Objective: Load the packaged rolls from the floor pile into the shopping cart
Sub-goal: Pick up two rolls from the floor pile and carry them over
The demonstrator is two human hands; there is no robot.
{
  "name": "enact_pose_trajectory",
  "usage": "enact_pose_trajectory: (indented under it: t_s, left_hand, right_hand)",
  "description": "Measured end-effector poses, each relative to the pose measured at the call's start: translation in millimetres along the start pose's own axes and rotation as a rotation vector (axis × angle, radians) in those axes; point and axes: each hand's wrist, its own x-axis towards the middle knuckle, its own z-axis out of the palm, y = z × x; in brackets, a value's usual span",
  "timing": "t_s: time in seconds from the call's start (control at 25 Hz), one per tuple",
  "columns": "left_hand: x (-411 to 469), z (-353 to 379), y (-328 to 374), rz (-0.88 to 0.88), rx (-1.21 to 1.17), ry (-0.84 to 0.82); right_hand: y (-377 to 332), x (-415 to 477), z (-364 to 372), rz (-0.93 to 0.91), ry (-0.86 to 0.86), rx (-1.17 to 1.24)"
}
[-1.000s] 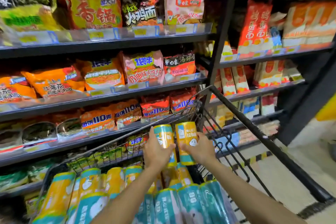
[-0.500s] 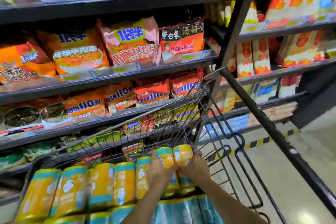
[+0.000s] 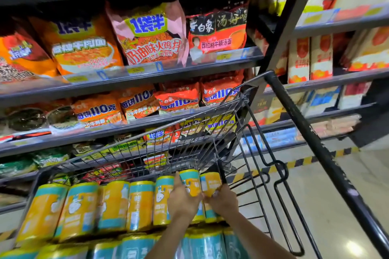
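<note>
A black wire shopping cart (image 3: 212, 132) holds a row of several yellow-and-teal packaged rolls (image 3: 111, 206), with teal rolls (image 3: 206, 244) lying nearer me. My left hand (image 3: 183, 200) grips one yellow roll (image 3: 190, 183) at the right end of the row. My right hand (image 3: 224, 201) grips a second yellow roll (image 3: 210, 183) beside it, against the cart's right wall. Both rolls sit down among the others. The floor pile is out of view.
Store shelves (image 3: 147, 73) packed with noodle bags stand right behind the cart. The cart's black handle bar (image 3: 315, 143) runs diagonally on the right. Pale floor with a yellow-black stripe (image 3: 294, 162) lies to the right.
Both hands have lowered the two rolls from above the cart down into the right end of the row. The camera has tilted down and closer.
</note>
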Motion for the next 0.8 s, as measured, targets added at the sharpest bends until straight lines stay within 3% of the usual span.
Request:
enact_pose_trajectory:
  t_s: [0.16, 0.4, 0.8]
  left_hand:
    - [1, -1, -3, 0.018, -0.059, -0.030]
    - [-7, -6, 6, 0.036, -0.041, -0.041]
    - [-7, -100, 25, 0.196, 0.284, 0.215]
  right_hand:
    - [-1, -3, 4, 0.031, -0.007, 0.002]
    - [-10, -8, -20, -0.090, 0.096, -0.185]
    - [-88, -46, -70, -0.630, 0.216, -0.418]
